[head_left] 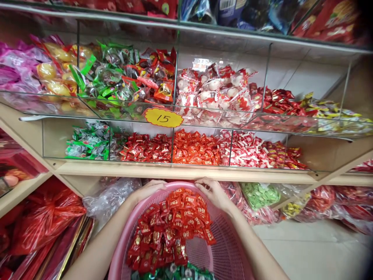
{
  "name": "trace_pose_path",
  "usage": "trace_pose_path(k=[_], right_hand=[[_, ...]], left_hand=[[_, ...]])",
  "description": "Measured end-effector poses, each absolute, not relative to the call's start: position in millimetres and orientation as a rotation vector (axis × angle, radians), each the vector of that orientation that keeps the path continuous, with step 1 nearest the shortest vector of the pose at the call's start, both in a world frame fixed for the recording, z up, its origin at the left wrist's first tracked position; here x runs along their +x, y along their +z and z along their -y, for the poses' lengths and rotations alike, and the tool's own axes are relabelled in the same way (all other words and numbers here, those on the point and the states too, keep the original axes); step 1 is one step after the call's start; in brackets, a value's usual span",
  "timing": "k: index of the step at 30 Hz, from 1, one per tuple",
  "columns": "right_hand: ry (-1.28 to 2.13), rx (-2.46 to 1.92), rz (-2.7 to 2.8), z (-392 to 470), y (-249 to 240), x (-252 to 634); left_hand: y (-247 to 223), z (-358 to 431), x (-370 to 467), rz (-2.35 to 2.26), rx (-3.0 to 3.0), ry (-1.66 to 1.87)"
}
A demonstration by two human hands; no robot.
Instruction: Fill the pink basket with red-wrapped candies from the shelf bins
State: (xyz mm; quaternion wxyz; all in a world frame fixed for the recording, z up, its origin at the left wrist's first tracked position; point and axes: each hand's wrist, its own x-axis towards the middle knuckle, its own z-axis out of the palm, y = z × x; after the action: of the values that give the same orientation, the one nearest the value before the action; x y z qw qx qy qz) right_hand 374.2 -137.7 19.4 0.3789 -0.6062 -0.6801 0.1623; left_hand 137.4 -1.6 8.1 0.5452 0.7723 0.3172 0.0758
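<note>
A round pink plastic basket [119, 249] is between my two arms, just below the shelf. My left hand [150, 190] grips its far rim on the left, fingers over the edge. At the far rim on the right, my right hand [214, 192] is closed round the edge, some fingers hidden. Inside lie orange-red wrapped candies [189, 210] at the back and darker red wrapped candies [154, 237] on the left. Green-wrapped candies [175, 272] show at the near side, cut off by the frame. Part of the basket's pale bottom shows on the right.
Glass-divided shelves hold wrapped sweets, among them orange-red candies [196, 149] and white-and-red packets [215, 93]. A yellow price tag [163, 117] reads 15. A wooden shelf edge [186, 173] runs just beyond the basket. Red bags [49, 217] and clear plastic bags [113, 202] lie below; floor tiles [309, 245] show right.
</note>
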Motion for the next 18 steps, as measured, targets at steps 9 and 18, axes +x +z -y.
trace_pose_path(k=[9,18], right_hand=[[0.409,-1.462,1.679,150.3,37.9,368.4],[0.151,-1.378,1.847,69.6,101.4,375.5]], left_hand=[[16.9,7.3,149.8,-0.749,1.804,0.189],[12.5,8.4,150.3,-0.927,1.728,0.266]])
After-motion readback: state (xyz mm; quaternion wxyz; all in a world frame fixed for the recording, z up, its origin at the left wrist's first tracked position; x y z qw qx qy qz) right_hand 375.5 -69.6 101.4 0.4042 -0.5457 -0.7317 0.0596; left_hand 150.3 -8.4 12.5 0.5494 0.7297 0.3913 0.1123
